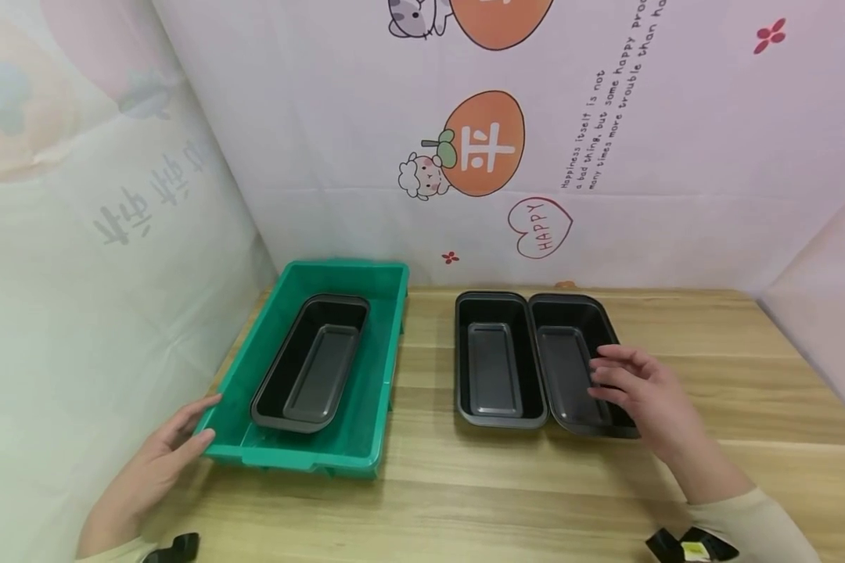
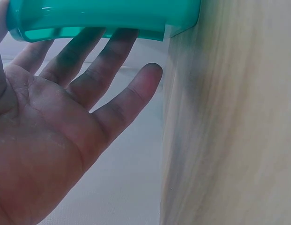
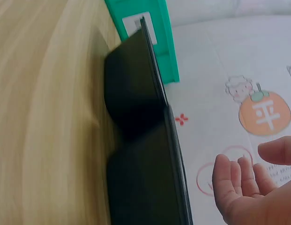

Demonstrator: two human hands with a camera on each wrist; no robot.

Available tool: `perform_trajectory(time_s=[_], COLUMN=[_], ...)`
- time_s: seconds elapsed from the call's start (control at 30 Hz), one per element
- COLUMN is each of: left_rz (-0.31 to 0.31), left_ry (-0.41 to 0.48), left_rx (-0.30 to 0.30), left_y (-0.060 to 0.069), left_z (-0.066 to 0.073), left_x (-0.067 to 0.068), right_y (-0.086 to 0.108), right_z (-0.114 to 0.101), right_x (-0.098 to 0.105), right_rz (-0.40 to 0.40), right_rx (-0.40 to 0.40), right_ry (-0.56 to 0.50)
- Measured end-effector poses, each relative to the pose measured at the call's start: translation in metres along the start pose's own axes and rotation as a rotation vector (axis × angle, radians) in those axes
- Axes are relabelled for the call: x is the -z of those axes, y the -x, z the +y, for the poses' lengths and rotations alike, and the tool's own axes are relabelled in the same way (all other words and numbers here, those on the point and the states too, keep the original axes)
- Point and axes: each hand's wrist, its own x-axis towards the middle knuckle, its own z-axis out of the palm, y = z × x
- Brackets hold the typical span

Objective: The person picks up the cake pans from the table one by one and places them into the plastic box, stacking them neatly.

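A green plastic tray [image 1: 362, 399] sits on the left of the table with a black loaf pan [image 1: 322, 371] lying inside. At its near left corner my left hand [image 1: 151, 469] touches the rim; in the left wrist view its fingers are straight, with several tips hidden behind the rim. Two more black loaf pans stand side by side to the right, a left one [image 1: 494, 371] and a right one [image 1: 566, 367]. My right hand [image 1: 651, 399] hovers over the right edge of the right pan, fingers relaxed and holding nothing. Part of that pan's rim is hidden behind it.
The wood-grain table [image 1: 465, 485] is backed by a printed white sheet [image 1: 338, 156] with orange fruit drawings. Another sheet [image 1: 113, 297] rises close along the left, beside the tray. Bare tabletop lies between the tray and the pans.
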Motion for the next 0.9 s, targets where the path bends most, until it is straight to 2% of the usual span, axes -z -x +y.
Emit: perform_trajectory(time_s=[0.3, 0.4, 0.5, 0.63, 0.9], left_rz=[0.004, -0.002, -0.005, -0.008, -0.004], left_ry=[0.007, 0.010, -0.001, -0.003, 0.019], left_rx=[0.001, -0.003, 0.018, 0.043, 0.020], left_y=[0.001, 0.001, 0.001, 0.000, 0.001], left_z=[0.001, 0.000, 0.000, 0.001, 0.001], left_x=[0.000, 0.000, 0.001, 0.001, 0.000], right_y=[-0.005, -0.007, -0.007, -0.006, -0.007], right_z=[-0.006, -0.006, -0.005, 0.000, 0.012], right_x=[0.034, 0.046, 0.058, 0.072, 0.088], right_rz=[-0.051, -0.052, -0.042, -0.016, 0.028], right_rx=[0.065, 0.098, 0.117, 0.107, 0.062], right_ry=[-0.098, -0.129, -0.137, -0.141, -0.096])
